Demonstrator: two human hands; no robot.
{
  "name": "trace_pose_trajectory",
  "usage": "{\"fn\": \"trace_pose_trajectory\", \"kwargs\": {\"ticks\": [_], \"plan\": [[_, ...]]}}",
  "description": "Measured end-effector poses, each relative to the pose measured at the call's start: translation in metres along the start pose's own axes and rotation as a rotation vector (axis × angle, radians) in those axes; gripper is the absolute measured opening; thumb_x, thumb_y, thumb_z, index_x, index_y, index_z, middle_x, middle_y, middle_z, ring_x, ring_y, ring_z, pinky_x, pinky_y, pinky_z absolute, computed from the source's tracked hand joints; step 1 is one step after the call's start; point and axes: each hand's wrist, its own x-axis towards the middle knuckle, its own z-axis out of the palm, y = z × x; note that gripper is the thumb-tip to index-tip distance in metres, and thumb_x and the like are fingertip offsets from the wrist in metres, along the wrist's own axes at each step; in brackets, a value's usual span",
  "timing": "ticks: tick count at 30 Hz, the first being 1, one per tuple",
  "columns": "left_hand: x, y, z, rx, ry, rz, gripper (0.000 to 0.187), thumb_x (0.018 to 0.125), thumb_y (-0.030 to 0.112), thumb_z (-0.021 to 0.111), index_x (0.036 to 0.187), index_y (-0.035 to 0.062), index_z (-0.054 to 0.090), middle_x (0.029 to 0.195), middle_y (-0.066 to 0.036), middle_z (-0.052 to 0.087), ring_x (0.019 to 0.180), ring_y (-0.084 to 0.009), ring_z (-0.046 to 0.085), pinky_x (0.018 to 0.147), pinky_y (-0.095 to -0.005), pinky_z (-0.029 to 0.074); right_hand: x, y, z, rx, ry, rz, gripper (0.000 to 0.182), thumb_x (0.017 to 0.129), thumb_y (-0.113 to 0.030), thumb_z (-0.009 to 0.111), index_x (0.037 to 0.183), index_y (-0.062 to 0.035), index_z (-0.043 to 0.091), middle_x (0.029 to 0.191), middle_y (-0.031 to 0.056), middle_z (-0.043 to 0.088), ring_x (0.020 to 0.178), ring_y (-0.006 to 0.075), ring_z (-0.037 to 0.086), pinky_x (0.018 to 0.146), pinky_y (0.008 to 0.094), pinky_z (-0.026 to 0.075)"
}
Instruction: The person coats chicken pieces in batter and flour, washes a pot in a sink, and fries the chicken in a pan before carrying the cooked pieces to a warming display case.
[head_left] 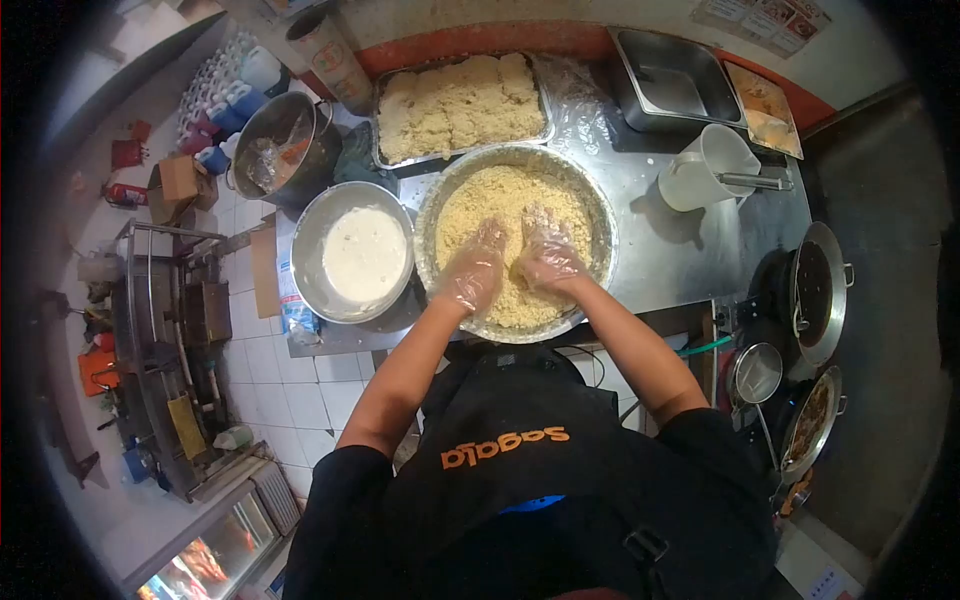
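Note:
A large round metal basin (605,235) full of pale yellow breadcrumbs (515,195) stands in front of me. My left hand (476,268), in a clear plastic glove, rests on the crumbs left of the middle, fingers stretched forward. My right hand (550,262), gloved the same way, lies in the crumbs a little to the right, its fingers spread and the tips partly covered by crumbs. No piece of food shows between the hands. Touching or close to the basin's left side is a metal bowl (312,290) of thick white batter (365,255).
Behind the basin sits a tray (550,125) of crumb-coated pieces (460,100). A deep steel pan (675,75) and white pitcher (700,165) with a whisk handle (755,182) stand right. A pot (285,150) is at left. Woks (820,290) and a strainer (757,373) lie far right.

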Motion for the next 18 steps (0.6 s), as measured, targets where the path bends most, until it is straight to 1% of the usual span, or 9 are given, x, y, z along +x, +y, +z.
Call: {"fn": "trace_pose_trajectory", "kwargs": {"ticks": [2,3,5,6,8,11,12,14,18], "plan": [[0.001,-0.001,-0.016,-0.162,-0.222,0.000,0.063,0.080,0.011,0.043,0.137,-0.0090,0.027,0.140,-0.024,0.035,0.134,-0.0311,0.029,0.113,-0.0344,0.019,-0.001,-0.006,-0.043,0.195,-0.391,0.148,0.057,0.085,-0.045,0.034,0.131,-0.0134,0.049,0.139,0.0122,0.041,0.133,0.0265,0.032,0.112,0.0521,0.000],[-0.007,-0.004,-0.004,-0.153,-0.227,-0.005,0.063,0.080,0.011,0.043,0.137,-0.0090,0.027,0.140,-0.024,0.035,0.134,-0.0311,0.029,0.113,-0.0344,0.019,-0.006,-0.013,-0.037,0.203,-0.388,0.141,0.057,0.085,-0.045,0.034,0.131,-0.0134,0.049,0.139,0.0122,0.041,0.133,0.0265,0.032,0.112,0.0521,0.000],[-0.007,-0.021,0.027,-0.089,0.103,-0.012,0.060,0.078,0.010,0.042,0.134,-0.0104,0.032,0.138,-0.025,0.038,0.132,-0.0321,0.032,0.111,-0.0360,0.024,-0.002,-0.018,-0.030,0.254,-0.113,0.073,0.051,0.085,-0.039,0.036,0.125,-0.0134,0.055,0.138,0.0112,0.043,0.130,0.0308,0.036,0.114,0.0459,0.008],[-0.008,-0.011,0.027,-0.116,0.098,-0.007,0.060,0.078,0.010,0.042,0.134,-0.0104,0.032,0.138,-0.025,0.038,0.132,-0.0321,0.032,0.111,-0.0360,0.024,-0.014,-0.014,-0.031,0.244,-0.134,0.089,0.051,0.085,-0.039,0.036,0.125,-0.0134,0.055,0.138,0.0112,0.043,0.130,0.0308,0.036,0.114,0.0459,0.008],[-0.003,-0.017,0.015,-0.183,0.048,0.075,0.046,0.077,0.013,0.046,0.117,-0.0071,0.053,0.134,-0.023,0.043,0.131,-0.0287,0.035,0.109,-0.0381,0.027,-0.009,-0.013,-0.044,0.081,-0.200,0.064,0.051,0.085,-0.034,0.041,0.131,-0.0146,0.048,0.136,0.0144,0.045,0.128,0.0338,0.036,0.112,0.0418,0.017],[-0.010,-0.026,0.023,-0.113,0.182,0.061,0.056,0.075,0.009,0.047,0.128,-0.0074,0.043,0.138,-0.023,0.038,0.131,-0.0310,0.034,0.108,-0.0385,0.030,0.003,0.020,-0.012,0.161,0.170,0.127,0.058,0.083,-0.029,0.047,0.138,-0.0152,0.037,0.133,0.0187,0.046,0.125,0.0363,0.040,0.109,0.0410,0.025],[-0.019,-0.025,0.014,-0.117,0.180,0.060,0.056,0.075,0.009,0.047,0.128,-0.0074,0.043,0.138,-0.023,0.038,0.131,-0.0310,0.034,0.108,-0.0385,0.030,0.004,0.034,-0.008,0.259,0.160,0.087,0.070,0.079,-0.028,0.052,0.143,-0.0151,0.026,0.129,0.0227,0.048,0.121,0.0373,0.045,0.105,0.0428,0.032],[-0.041,-0.019,-0.016,-0.409,0.497,-0.019,0.067,0.070,-0.002,0.047,0.135,-0.0012,0.036,0.141,-0.023,0.033,0.129,-0.0351,0.036,0.105,-0.0397,0.034,0.006,0.031,-0.020,0.254,0.090,0.187,0.071,0.078,-0.027,0.053,0.143,-0.0139,0.026,0.127,0.0229,0.050,0.119,0.0376,0.047,0.103,0.0430,0.034],[-0.067,-0.016,-0.034,-0.494,0.477,-0.140,0.064,0.067,-0.003,0.048,0.130,-0.0084,0.039,0.139,-0.025,0.036,0.125,-0.0370,0.040,0.103,-0.0419,0.034,0.019,0.029,-0.034,0.184,-0.093,0.189,0.068,0.075,-0.032,0.057,0.135,-0.0066,0.037,0.118,0.0246,0.055,0.110,0.0366,0.054,0.094,0.0436,0.041]]}}
